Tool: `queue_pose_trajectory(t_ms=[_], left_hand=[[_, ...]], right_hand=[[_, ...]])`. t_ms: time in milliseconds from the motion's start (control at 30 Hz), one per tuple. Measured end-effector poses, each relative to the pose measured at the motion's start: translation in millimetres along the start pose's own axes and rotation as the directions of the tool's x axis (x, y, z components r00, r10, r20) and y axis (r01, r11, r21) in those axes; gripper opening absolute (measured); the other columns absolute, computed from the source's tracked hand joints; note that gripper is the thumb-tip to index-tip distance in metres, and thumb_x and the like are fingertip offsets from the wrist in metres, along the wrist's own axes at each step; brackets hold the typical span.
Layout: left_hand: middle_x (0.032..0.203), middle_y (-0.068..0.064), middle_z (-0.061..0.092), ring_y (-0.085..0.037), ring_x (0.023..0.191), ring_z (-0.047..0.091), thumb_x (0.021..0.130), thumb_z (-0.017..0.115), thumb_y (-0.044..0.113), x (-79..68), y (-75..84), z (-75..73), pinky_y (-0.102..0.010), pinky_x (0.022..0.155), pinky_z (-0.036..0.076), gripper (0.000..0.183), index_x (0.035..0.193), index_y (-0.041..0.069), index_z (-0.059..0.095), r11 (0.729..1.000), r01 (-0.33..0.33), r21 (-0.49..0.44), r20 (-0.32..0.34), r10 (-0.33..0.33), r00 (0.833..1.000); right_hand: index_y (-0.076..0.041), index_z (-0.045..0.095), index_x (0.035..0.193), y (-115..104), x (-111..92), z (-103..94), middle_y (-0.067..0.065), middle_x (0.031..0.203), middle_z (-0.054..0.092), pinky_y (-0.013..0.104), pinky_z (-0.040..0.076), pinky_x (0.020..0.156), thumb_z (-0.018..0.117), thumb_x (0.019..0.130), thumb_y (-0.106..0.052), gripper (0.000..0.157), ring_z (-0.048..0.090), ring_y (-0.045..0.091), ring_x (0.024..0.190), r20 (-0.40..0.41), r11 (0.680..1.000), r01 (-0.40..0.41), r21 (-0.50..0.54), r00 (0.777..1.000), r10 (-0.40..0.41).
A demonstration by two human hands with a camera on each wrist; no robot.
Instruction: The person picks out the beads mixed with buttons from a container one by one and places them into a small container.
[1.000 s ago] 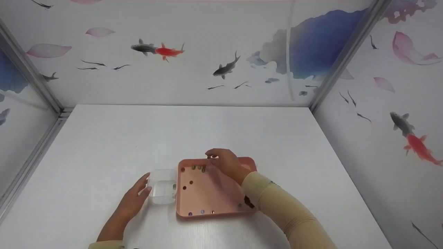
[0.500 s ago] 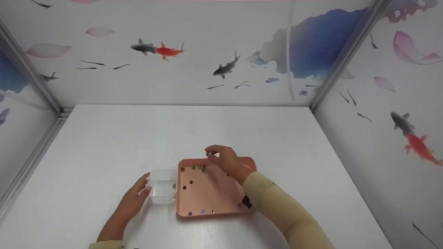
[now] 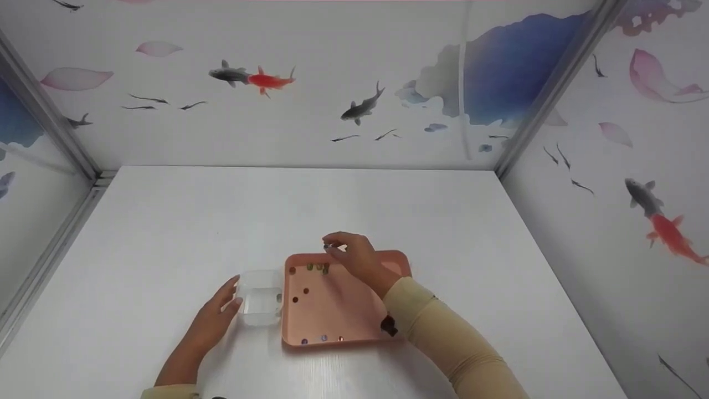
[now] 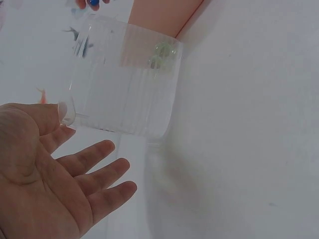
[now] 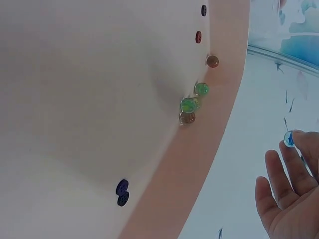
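clear box (image 4: 114,94), mouth upward

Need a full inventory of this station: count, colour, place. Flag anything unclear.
table: one, white, under everything
walls: three, white with printed fish and petals, behind and beside table
rails: at least two, grey, wall corners
tray: one, pink, on table
box: one, clear, left of tray
box marbles: two, greenish, box's tray side
tray marbles: five, green and brown, tray's far edge
buttons: four seen, red and dark, in tray
small pieces: three, bluish and orange, tray's near edge; type unclear
held marble: one, clear-blue, in right hand
left hand: one, at box
sleeves: two, tan
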State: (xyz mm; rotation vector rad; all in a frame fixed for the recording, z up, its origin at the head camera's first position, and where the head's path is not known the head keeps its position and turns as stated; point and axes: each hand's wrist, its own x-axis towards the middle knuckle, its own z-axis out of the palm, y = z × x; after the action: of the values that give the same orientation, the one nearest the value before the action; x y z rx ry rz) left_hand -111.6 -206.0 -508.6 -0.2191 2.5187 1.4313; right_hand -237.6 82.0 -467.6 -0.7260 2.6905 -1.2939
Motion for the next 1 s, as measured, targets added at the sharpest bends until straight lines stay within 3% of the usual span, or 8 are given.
queue_pose_trajectory(t_ms=[567,867,1000], left_hand=[[0.154,-0.024,0.027,-0.046,0.141,0.023,0.102,0.042,0.043,0.0,-0.2,-0.6,-0.064,0.108,0.028,0.064,0.155,0.015,0.018,1.0,-0.005,0.009,-0.003,0.005,1.0],[0.154,-0.025,0.027,-0.046,0.141,0.023,0.104,0.042,0.031,1.0,2.6,-0.7,-0.064,0.108,0.027,0.059,0.155,0.014,0.018,1.0,-0.016,0.001,0.01,0.016,1.0],[0.154,-0.025,0.026,-0.047,0.141,0.022,0.103,0.042,0.038,-0.4,0.8,-1.5,-0.065,0.107,0.028,0.062,0.155,0.015,0.017,1.0,-0.006,0.021,0.005,0.006,1.0]], right_hand=[[-0.011,0.065,0.123,-10,2,6.9,0.004,0.114,0.068,0.039,0.05,0.093,0.059,0.098,-0.015,0.027,0.063,0.018,0.105,0.01,1.0,0.009,0.011,1.0,-0.009],[-0.009,0.065,0.123,-15,3,10.4,0.005,0.114,0.068,0.04,0.05,0.093,0.059,0.098,-0.013,0.026,0.063,0.018,0.106,0.007,1.0,0.022,0.022,1.0,-0.022],[-0.01,0.065,0.123,-19,4,13.3,0.005,0.114,0.068,0.039,0.051,0.092,0.059,0.098,-0.014,0.026,0.063,0.018,0.105,0.02,0.999,0.022,0.026,1.0,-0.022]])
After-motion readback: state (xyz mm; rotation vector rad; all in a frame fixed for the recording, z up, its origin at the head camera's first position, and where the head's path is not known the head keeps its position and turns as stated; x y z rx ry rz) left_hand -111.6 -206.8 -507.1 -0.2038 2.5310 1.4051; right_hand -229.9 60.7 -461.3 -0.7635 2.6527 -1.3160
